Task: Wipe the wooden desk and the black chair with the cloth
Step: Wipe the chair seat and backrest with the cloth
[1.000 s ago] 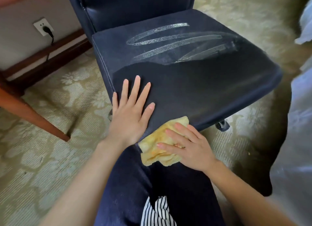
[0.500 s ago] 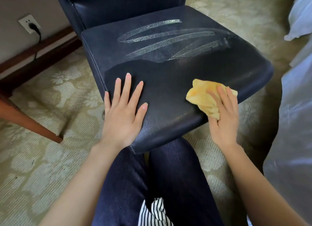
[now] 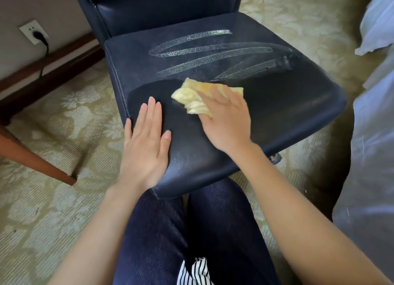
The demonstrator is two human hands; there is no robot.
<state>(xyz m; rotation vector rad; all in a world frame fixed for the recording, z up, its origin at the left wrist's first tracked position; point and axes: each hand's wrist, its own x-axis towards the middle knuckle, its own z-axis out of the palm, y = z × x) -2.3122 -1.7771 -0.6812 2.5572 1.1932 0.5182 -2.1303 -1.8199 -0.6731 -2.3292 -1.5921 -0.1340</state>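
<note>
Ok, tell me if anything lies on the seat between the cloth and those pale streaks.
Nothing visible does. The cloth, under the right hand, lies just before the streaks on bare seat. The left hand rests flat at the front left, off that path.

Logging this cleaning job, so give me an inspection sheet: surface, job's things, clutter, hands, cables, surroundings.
Surface: black chair seat, whitish zigzag streaks across its rear half.
Job's things: yellow cloth on the seat; wooden leg at left, perhaps the desk's.
Clutter: nothing seen.
Hands: left hand flat on the seat; right hand presses the cloth.
Cables: black plug and cable in a wall socket.
Surroundings: patterned carpet, white bedding at right.
</note>
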